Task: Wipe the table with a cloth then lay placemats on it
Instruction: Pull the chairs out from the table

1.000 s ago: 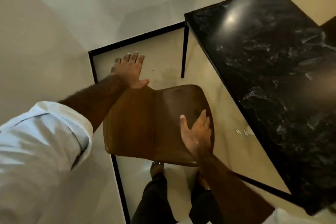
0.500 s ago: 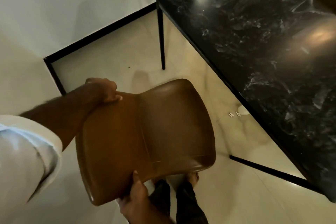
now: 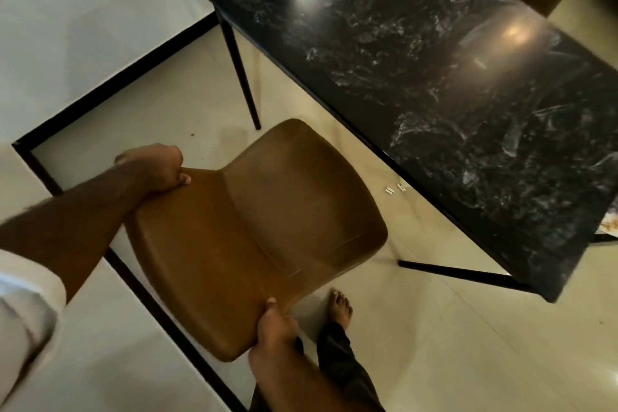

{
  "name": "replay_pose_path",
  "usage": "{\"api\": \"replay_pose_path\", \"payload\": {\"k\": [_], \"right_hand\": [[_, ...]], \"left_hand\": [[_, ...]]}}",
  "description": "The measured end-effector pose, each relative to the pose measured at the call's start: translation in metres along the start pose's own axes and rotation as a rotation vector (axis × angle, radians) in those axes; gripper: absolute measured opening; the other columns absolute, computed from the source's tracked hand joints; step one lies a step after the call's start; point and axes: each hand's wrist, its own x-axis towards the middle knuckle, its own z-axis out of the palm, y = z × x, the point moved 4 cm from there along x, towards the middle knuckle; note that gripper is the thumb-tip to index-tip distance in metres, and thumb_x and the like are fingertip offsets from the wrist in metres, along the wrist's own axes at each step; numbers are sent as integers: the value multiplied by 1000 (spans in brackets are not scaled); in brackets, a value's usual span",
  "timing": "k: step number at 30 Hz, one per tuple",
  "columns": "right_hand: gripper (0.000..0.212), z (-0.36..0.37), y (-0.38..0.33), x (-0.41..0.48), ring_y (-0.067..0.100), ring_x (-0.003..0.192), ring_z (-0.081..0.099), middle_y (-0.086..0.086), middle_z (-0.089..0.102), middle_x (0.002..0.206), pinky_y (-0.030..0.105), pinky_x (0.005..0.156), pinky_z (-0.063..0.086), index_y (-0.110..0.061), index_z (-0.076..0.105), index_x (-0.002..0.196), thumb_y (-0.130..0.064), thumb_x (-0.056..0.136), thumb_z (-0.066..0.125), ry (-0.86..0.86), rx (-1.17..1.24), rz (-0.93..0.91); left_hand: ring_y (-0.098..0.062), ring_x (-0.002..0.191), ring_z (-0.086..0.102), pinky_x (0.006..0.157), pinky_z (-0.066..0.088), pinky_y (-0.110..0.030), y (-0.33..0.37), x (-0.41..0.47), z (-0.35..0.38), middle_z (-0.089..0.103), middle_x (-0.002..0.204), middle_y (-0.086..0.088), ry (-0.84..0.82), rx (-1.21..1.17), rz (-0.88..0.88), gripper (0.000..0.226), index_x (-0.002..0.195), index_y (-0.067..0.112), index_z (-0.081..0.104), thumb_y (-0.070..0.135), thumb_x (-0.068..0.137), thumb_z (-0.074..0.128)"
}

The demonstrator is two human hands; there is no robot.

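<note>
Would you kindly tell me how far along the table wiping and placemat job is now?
Nothing of the job itself looks done: the black table shows no placemats in view, and no cloth appears. In hand: the left hand and right hand both grip a brown chair beside the table. Wiping and laying placemats are left.

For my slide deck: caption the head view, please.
Left hand and right hand grip a brown chair beside the black marble table.

Chair left of table (hands on chair edges).
</note>
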Motion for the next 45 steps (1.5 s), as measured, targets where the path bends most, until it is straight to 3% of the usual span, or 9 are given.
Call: {"api": "replay_pose_path", "payload": {"k": [5,12,15,19,27,34,36,41,45], "right_hand": [[14,-30,-86,-36,37,118,68,10,66,119,59,113,55,-22,55,120,-35,118,54,-20,58,-8],[40,-56,-147,-2,30,85,65,12,65,113,51,88,56,-6,55,150,-27,117,58,35,-110,-149],[43,-67,-154,6,32,95,66,16,67,127,53,93,57,-7,54,152,-29,116,59,60,-119,-149],[41,-72,-164,1,25,79,60,14,64,122,48,90,54,-8,55,152,-29,117,58,84,-129,-181],[40,-72,-166,-6,25,78,60,14,65,128,55,104,56,-12,53,154,-31,119,53,10,-108,-126],[49,-86,-172,-19,33,115,68,15,68,146,49,99,59,-16,51,155,-47,117,51,-77,-244,-134],[59,-104,-188,-29,32,120,71,13,69,139,47,105,62,-14,52,156,-56,114,50,0,-480,-299],[89,-177,-256,-115,35,152,52,11,43,172,52,116,51,-23,18,175,-76,107,41,457,-1105,-1014],[98,-248,-315,-202,42,161,36,16,26,181,64,128,38,-20,10,177,-79,104,40,860,-1097,-1406]], "left_hand": [[-33,107,66,99,57,-51,35,5,-26,63,106,-10,59,-76,-35,52,129,6,68,53,107,68],[-32,98,67,92,58,-48,80,19,-31,66,100,-10,85,-114,-49,49,122,5,72,52,107,68],[-33,101,68,96,60,-50,93,24,-24,67,102,-11,72,-120,-61,50,123,6,72,53,107,68],[-34,104,68,102,60,-54,102,33,-25,66,104,-11,51,-100,-63,52,127,6,70,53,106,69],[-35,112,68,106,58,-55,107,34,-27,70,118,-14,18,-75,-92,55,135,7,68,56,109,63],[-42,139,61,112,49,-59,139,-5,-38,59,156,-16,195,131,-15,78,159,18,46,76,106,47],[-44,147,54,116,46,-64,155,-26,-46,50,167,-16,296,117,84,95,168,22,33,86,99,45],[-41,169,20,131,32,-64,217,-113,-89,11,186,-14,578,34,334,114,177,24,9,98,92,26],[-39,172,-14,137,11,-66,279,-182,-146,-23,184,-14,815,-12,492,121,178,23,-10,100,90,25]]}}
